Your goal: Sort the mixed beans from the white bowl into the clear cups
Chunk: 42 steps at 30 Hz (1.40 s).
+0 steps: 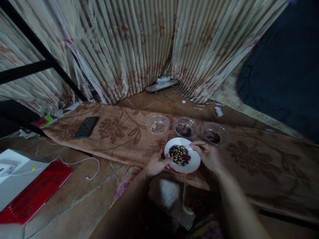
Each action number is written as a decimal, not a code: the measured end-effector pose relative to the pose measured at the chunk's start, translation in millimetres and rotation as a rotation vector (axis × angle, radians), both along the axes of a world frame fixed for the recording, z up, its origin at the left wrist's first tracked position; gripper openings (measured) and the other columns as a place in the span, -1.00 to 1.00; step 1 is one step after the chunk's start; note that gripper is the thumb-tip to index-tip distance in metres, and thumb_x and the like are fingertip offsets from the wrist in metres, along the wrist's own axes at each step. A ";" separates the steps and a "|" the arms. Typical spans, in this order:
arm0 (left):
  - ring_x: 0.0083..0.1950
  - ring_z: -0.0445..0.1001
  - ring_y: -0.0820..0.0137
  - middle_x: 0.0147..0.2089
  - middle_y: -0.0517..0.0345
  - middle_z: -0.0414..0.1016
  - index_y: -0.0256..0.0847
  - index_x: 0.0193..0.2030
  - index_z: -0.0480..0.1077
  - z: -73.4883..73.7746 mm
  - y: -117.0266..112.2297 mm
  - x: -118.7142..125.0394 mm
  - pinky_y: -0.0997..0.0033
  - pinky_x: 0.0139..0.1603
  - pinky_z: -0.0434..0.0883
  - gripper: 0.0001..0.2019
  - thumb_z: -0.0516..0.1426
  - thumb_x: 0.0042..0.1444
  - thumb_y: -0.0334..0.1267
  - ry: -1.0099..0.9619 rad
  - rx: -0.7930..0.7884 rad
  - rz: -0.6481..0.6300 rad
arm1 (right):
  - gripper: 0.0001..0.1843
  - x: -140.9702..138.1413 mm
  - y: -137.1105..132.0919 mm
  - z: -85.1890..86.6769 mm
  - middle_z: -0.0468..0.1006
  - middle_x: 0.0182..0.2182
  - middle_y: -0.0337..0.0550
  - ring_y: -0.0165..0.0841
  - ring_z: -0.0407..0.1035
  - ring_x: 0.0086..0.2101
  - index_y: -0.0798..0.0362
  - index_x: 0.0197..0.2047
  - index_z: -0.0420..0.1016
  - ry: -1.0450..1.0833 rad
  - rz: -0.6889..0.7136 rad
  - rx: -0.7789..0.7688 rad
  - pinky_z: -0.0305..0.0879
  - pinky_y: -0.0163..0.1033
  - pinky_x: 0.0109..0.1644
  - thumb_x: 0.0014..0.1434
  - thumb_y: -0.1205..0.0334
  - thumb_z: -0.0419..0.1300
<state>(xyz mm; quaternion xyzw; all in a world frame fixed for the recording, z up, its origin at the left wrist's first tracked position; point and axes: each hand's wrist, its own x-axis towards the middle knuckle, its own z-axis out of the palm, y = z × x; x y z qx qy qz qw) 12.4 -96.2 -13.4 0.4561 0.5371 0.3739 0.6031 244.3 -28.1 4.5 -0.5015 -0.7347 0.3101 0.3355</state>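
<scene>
A white plate (195, 162) with a red rim holds a mix of black, yellow and dark red beans (179, 155). My left hand (157, 163) grips its left edge, thumb on top. In my right hand (207, 154) is a thin metal spoon (195, 145), its far end reaching toward the beans; its tip is too small to make out. Behind the plate stand three clear plastic bowls in a row. The left bowl (163, 126) has a few yellow beans, the middle bowl (184, 121) black ones, the right bowl (221, 131) dark red ones.
A brown flowered cloth (119, 146) covers the long, low table. A black phone (86, 127) lies on its left part. On the tiled floor at left are a red basket (42, 189) and a white cable (98, 166). Beyond the table, a skateboard (161, 85) rests by the striped curtains (139, 43).
</scene>
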 end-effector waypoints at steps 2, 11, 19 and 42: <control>-0.51 0.40 0.46 -0.45 0.19 0.44 -0.32 -0.05 0.33 -2.1 0.4 0.1 0.55 -0.59 0.33 -0.65 0.19 0.06 -0.18 0.007 -0.007 0.002 | -0.68 -0.2 -0.2 0.8 0.63 -0.32 -0.14 -0.25 0.48 -0.31 0.02 -0.26 0.56 0.014 -0.008 0.003 0.37 -0.22 -0.24 0.20 -0.03 0.13; -0.54 0.39 0.48 -0.45 0.21 0.43 -0.28 -0.03 0.33 -0.1 0.6 1.5 0.56 -0.62 0.33 -0.64 0.20 0.05 -0.20 -0.024 -0.017 0.006 | -0.70 0.2 -1.5 -2.2 0.63 -0.33 -0.15 -0.26 0.48 -0.33 0.03 -0.25 0.57 0.025 -0.005 -0.017 0.37 -0.25 -0.28 0.20 -0.01 0.15; -0.55 0.39 0.48 -0.48 0.23 0.43 -0.29 -0.05 0.34 6.4 -0.4 2.2 0.54 -0.60 0.34 -0.64 0.22 0.03 -0.19 -0.034 -0.045 0.024 | -0.70 0.0 -1.2 -2.2 0.63 -0.29 -0.15 -0.24 0.48 -0.27 0.01 -0.23 0.56 0.008 0.030 -0.023 0.38 -0.21 -0.20 0.21 -0.02 0.13; -0.54 0.41 0.46 -0.43 0.16 0.47 -0.28 0.00 0.34 -1.1 0.8 1.1 0.54 -0.61 0.34 -0.59 0.22 0.04 -0.15 -0.020 -0.023 0.011 | -0.71 -16.6 -3.4 26.8 0.64 -0.32 -0.07 -0.27 0.49 -0.35 0.06 -0.33 0.59 0.243 -0.125 -0.020 0.37 -0.25 -0.33 0.12 0.01 0.22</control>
